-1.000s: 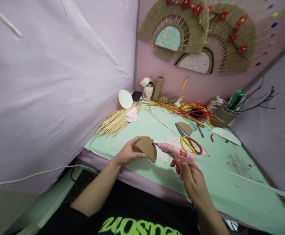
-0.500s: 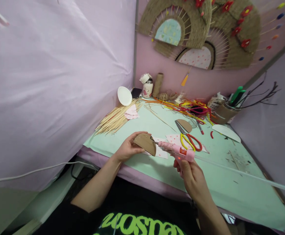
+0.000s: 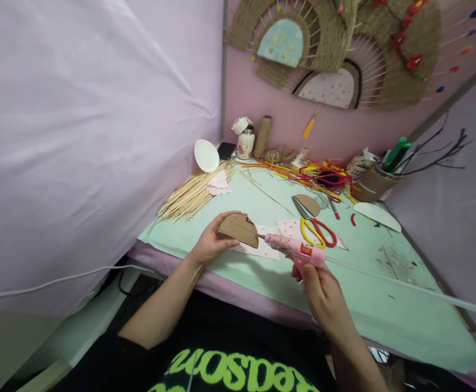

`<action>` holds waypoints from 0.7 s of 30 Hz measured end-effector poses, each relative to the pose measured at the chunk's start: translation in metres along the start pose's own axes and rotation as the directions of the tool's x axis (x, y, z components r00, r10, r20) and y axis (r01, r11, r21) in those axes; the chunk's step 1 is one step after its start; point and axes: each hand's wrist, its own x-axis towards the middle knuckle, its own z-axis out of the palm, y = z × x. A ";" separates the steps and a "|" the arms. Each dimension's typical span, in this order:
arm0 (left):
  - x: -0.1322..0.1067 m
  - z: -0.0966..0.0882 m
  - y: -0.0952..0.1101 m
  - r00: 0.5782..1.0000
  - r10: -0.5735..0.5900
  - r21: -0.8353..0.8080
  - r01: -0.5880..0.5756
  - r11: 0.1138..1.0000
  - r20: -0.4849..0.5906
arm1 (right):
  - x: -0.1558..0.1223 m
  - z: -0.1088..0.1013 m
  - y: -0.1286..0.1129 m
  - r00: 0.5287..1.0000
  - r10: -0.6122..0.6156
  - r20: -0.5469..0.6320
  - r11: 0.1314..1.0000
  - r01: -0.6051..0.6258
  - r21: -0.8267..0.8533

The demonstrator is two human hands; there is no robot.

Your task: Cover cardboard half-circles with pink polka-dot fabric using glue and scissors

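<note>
Between the thumb and fingers of my left hand (image 3: 212, 240) is a brown half-round cardboard piece (image 3: 240, 231), held above the table. My right hand (image 3: 318, 286) grips a pink hot glue gun (image 3: 295, 248), with a long clear glue stick trailing out of its back to the right. The gun's metal nozzle is at the right edge of the cardboard; whether it touches, I cannot tell. Below the cardboard lies white fabric with pink dots (image 3: 264, 249). Beyond the gun are scissors (image 3: 318, 231) with yellow and red handles, and another cardboard half-round (image 3: 307, 204).
A pile of thin bamboo sticks (image 3: 191, 196) lies at the left, with a white bowl (image 3: 206, 156) behind it. Along the back stand a bottle (image 3: 245, 143), a twine spool (image 3: 263, 136) and tangled coloured cords (image 3: 315, 175). A container (image 3: 376, 184) with branches is at the right.
The cardboard has risen slightly and turned in my left hand, so its right edge now faces the nozzle. The glue gun has hardly moved. The camera view has shifted a little.
</note>
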 end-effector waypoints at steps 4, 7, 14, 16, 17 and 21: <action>0.000 0.000 0.000 1.000 0.016 -0.004 -0.016 1.000 0.005 | 0.000 0.000 0.000 1.000 -0.016 0.001 0.999 0.016 -0.035; 0.000 0.000 0.000 1.000 0.022 0.001 -0.022 1.000 -0.010 | 0.000 -0.001 0.000 1.000 -0.010 0.010 0.999 0.010 -0.050; 0.001 0.000 0.001 0.998 0.045 0.027 -0.044 0.999 -0.035 | -0.003 -0.003 -0.003 0.999 -0.022 0.027 0.998 0.023 -0.058; 0.001 0.000 0.000 0.997 0.057 0.047 -0.055 0.997 -0.041 | -0.003 -0.003 -0.003 0.999 -0.030 0.034 0.998 0.032 -0.062; 0.001 0.000 0.000 0.997 0.065 0.059 -0.062 0.996 -0.048 | -0.003 -0.004 -0.003 0.999 -0.032 0.039 0.997 0.035 -0.064; 0.002 -0.001 -0.003 0.992 0.096 0.086 -0.089 0.992 -0.079 | -0.004 -0.010 -0.004 0.998 -0.021 0.054 0.998 0.024 -0.060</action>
